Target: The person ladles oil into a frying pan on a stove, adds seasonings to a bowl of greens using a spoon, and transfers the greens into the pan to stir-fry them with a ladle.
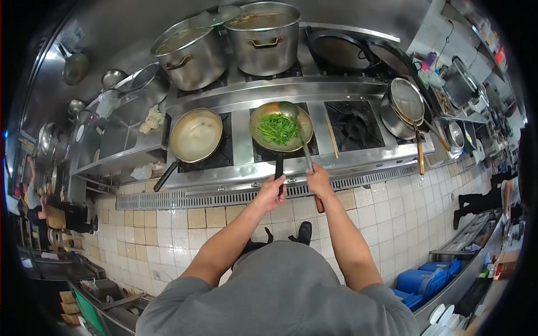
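My left hand (pixel 271 194) is closed round the black handle of a frying pan (pixel 305 130) on the middle burner. Chopped green vegetables (pixel 278 129) lie heaped in that pan, with some brownish liquid or sauce at its far side. In my right hand (pixel 319 180) is a long-handled ladle (pixel 307 157); its wooden grip end sticks out below my fist. The ladle's round metal bowl rests in the pan, at the far right of the greens. Left of this pan, a second frying pan (pixel 196 136) sits on its own burner, handle pointing toward the front left.
Two large stockpots (pixel 266 50) full of liquid stand behind. On the right are a bare burner (pixel 355 127), chopsticks (pixel 332 137) and a pot with strainers (pixel 407 101). A sink (pixel 120 140) adjoins the left side. Other people (pixel 490 201) stand at both far sides.
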Motion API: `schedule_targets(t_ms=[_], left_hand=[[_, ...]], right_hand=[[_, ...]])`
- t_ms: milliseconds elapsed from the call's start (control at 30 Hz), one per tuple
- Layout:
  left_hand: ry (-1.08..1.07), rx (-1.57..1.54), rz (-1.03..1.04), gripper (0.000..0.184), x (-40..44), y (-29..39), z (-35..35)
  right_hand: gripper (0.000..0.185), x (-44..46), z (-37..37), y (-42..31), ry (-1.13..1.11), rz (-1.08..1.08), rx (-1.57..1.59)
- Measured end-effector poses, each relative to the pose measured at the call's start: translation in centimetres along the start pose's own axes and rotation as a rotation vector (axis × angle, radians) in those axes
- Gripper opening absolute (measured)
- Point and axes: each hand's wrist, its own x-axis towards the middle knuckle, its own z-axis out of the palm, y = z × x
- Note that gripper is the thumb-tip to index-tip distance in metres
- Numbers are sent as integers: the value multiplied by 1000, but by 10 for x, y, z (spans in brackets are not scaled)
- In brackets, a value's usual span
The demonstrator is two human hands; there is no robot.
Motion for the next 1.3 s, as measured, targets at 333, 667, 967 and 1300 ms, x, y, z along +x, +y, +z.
schedule_targets(t_ms=[333,667,967,1300], left_hand=[[23,-36,-47,21,2,-2,-4],[-13,-4,-60,27,2,-1,-5],[59,122,-9,19,20,21,-7],[102,101,-26,23,-46,9,46]], right_hand=[[36,-75,-99,14,-225,-43,56],[43,-38,-79,-46,-100,86,-32],[35,-60,-130,-18,-102,79,-418],[27,-21,-231,-20,-532,2,-194]])
